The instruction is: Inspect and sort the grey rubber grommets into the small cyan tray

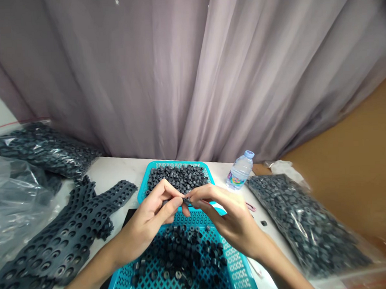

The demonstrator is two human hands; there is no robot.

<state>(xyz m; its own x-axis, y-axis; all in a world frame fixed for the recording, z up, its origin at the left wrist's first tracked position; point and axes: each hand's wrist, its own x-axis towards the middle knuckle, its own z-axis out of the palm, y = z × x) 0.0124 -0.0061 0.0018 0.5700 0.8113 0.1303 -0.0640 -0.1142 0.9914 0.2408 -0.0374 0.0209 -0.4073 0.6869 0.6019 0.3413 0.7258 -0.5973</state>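
Note:
My left hand (156,213) and my right hand (224,209) meet over the near turquoise basket (239,263). Between their fingertips is a small dark rubber piece (187,201), mostly covered by the fingers. Both hands are closed in a pinch around it. Below them, many small black ring-shaped parts (177,253) lie loose in the near basket. Just beyond the hands, the far turquoise basket (144,186) is filled with more of these black parts.
Perforated dark rubber sheets (60,242) lie at left, by a clear bag of black parts (41,146) and crumpled plastic (15,205). At right are a water bottle (240,171), a large bag of black parts (309,222) and a small loose part (264,223). A curtain (163,77) hangs behind.

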